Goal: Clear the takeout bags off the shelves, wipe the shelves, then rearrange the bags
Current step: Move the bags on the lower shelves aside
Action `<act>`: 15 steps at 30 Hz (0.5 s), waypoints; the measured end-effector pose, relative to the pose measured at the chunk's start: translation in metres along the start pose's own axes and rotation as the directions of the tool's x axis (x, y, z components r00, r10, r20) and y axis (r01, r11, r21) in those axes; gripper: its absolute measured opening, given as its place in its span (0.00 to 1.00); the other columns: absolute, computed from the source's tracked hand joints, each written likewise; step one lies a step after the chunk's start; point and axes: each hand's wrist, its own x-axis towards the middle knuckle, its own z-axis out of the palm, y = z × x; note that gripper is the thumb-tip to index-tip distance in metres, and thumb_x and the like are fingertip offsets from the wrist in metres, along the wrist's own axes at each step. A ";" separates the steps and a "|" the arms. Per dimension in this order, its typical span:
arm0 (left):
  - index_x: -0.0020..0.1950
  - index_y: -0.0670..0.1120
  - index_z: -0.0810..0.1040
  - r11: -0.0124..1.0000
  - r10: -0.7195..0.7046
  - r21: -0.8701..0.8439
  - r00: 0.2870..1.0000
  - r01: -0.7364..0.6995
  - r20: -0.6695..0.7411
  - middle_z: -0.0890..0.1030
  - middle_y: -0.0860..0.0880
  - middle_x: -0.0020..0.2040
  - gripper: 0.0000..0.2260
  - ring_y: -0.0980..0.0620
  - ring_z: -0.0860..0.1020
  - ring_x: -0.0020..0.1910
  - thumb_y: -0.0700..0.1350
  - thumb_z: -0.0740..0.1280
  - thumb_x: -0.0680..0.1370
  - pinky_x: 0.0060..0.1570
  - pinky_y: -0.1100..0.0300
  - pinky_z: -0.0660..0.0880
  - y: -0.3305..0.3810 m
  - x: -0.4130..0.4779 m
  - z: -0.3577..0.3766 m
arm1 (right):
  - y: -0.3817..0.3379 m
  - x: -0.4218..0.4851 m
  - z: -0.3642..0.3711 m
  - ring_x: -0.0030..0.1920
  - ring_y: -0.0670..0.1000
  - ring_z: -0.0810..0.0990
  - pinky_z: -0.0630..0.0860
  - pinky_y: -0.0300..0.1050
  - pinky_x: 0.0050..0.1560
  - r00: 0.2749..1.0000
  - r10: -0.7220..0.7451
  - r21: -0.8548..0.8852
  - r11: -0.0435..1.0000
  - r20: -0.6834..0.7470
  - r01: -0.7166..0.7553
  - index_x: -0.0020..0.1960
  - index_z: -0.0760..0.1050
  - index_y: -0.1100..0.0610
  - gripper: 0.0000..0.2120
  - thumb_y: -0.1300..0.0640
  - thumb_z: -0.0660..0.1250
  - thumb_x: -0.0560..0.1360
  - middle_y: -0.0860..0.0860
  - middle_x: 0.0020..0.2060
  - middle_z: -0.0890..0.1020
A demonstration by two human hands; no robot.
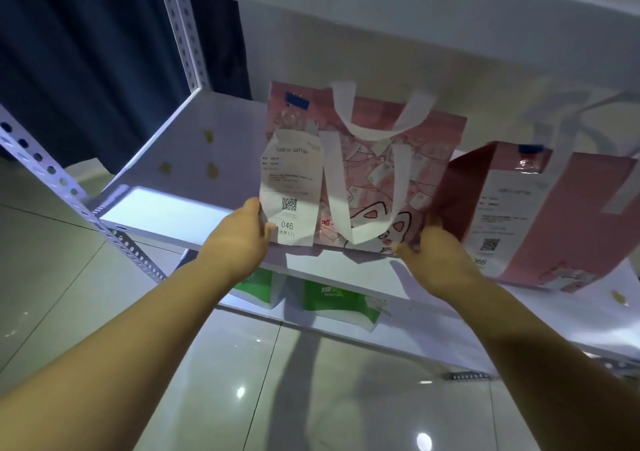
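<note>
A pink takeout bag with white handles and a receipt numbered 046 stands on the white shelf. My left hand grips its lower left corner, thumb on the receipt. Its lower right corner is held by my right hand. A second pink bag with a receipt stands right beside it on the same shelf.
Two green-and-white bags sit on the shelf below. Another shelf board runs close overhead. A perforated metal upright stands at the left. Small yellow marks dot the shelf surface. Glossy tiled floor lies beneath.
</note>
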 end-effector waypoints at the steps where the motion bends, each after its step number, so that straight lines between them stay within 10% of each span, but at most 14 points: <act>1: 0.50 0.50 0.65 1.000 0.003 -0.011 1.000 -0.003 -0.010 0.76 0.49 0.49 0.04 0.47 0.73 0.43 0.48 0.59 0.80 0.40 0.55 0.67 0.001 0.001 -0.001 | -0.001 0.000 -0.001 0.44 0.59 0.79 0.77 0.55 0.49 1.000 0.000 0.010 1.000 -0.011 0.000 0.46 0.67 0.58 0.12 0.51 0.64 0.76 0.59 0.44 0.80; 15: 0.58 0.46 0.70 0.998 0.059 -0.022 0.998 -0.058 0.004 0.78 0.48 0.56 0.11 0.47 0.76 0.50 0.48 0.63 0.78 0.45 0.54 0.72 -0.001 -0.003 -0.010 | -0.001 -0.005 0.003 0.50 0.58 0.77 0.75 0.53 0.53 1.000 0.029 0.066 0.997 -0.001 -0.029 0.62 0.63 0.59 0.23 0.49 0.66 0.75 0.56 0.50 0.78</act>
